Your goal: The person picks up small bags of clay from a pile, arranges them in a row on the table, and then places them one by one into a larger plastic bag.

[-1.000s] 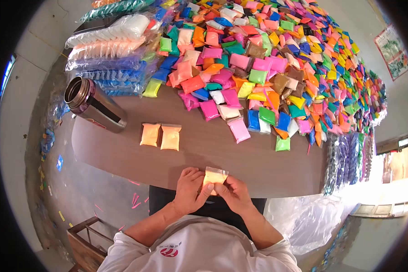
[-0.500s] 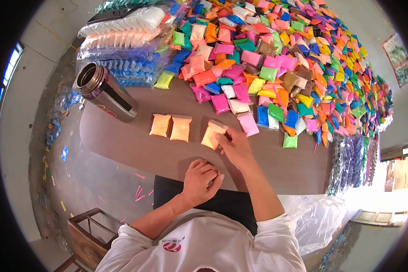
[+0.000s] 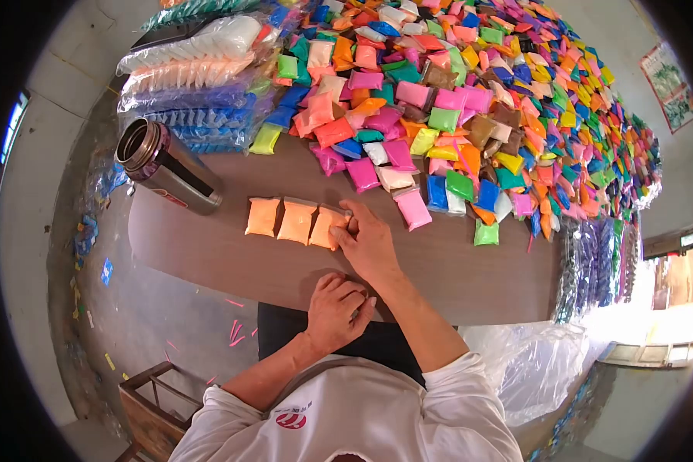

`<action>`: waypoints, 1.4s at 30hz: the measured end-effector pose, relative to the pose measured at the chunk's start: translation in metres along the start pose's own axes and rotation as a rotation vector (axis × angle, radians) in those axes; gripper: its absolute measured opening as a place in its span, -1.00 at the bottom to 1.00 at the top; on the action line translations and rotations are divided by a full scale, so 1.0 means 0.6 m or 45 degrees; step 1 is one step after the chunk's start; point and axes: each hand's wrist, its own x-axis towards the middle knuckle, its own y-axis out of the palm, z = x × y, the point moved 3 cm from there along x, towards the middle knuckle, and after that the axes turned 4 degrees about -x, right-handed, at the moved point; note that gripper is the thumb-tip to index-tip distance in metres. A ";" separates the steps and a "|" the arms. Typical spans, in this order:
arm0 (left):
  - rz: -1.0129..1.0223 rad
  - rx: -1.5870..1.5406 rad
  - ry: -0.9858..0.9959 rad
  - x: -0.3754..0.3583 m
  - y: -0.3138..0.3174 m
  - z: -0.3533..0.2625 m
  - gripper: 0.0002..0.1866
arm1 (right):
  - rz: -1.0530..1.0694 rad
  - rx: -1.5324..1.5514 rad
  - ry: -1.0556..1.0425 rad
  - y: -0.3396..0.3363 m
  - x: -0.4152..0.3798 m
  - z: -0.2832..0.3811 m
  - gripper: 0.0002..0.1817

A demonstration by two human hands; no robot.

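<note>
Three light-orange packets lie in a row on the brown table: a left packet (image 3: 262,217), a middle packet (image 3: 296,221) and a right packet (image 3: 328,229). My right hand (image 3: 368,245) has its thumb and fingers on the right packet's right side and top corner, gripping it close against the middle one. My left hand (image 3: 337,310) rests at the table's front edge, fingers curled in, with nothing visible in it. It sits just below and left of my right wrist.
A large heap of coloured packets (image 3: 470,115) covers the back and right of the table (image 3: 439,277). An open steel flask (image 3: 173,173) stands at the left, before stacked bagged packets (image 3: 192,81). Clear plastic sheeting (image 3: 527,369) hangs at the right front. A wooden stool (image 3: 158,408) is lower left.
My right hand has moved left with the right packet, closing the gap to the middle one. My left hand stays about where it was. The view has shifted slightly.
</note>
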 end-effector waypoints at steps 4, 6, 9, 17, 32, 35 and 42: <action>-0.016 0.009 0.006 0.003 -0.001 -0.005 -0.91 | 0.074 0.293 0.216 -0.007 -0.005 -0.006 -0.62; -0.016 0.008 0.008 0.004 -0.001 -0.004 -0.90 | 0.048 0.434 0.265 -0.012 -0.013 -0.012 -0.67; -0.016 0.015 0.005 0.002 -0.002 -0.006 -0.90 | -0.129 0.299 0.077 -0.033 -0.024 -0.023 -0.73; -0.026 0.040 0.022 0.003 0.002 -0.007 -0.88 | -0.487 -0.235 -0.247 -0.153 0.103 -0.068 -0.76; 0.029 0.010 -0.018 -0.004 -0.002 -0.001 -0.87 | -0.159 -0.898 -0.437 -0.226 0.276 -0.111 -0.54; 0.021 0.016 0.000 -0.004 -0.001 0.000 -0.87 | -0.096 -0.921 -0.457 -0.230 0.258 -0.097 -0.48; -0.017 0.038 0.030 0.002 -0.001 -0.004 -0.87 | -0.104 -1.042 -0.489 -0.205 0.229 -0.106 -0.45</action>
